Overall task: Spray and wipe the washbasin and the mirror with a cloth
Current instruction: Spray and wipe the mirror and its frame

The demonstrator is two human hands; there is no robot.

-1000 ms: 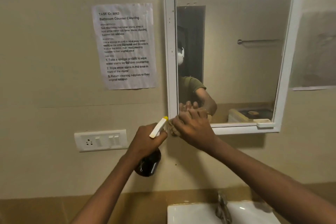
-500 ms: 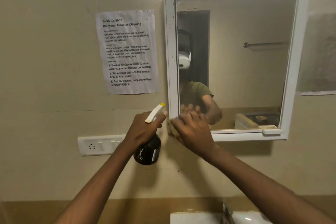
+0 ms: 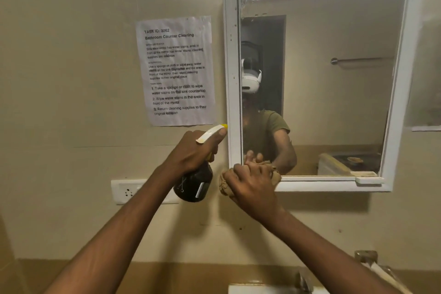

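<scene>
Both arms reach up and forward, left hand (image 3: 193, 153) and right hand (image 3: 250, 186) with fingers curled.

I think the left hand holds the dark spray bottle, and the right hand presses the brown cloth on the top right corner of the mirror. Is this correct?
Not quite. In the head view, the right hand presses the brown cloth on the bottom left corner of the mirror, not the top right. The rest holds: the left hand holds the dark spray bottle.
</scene>
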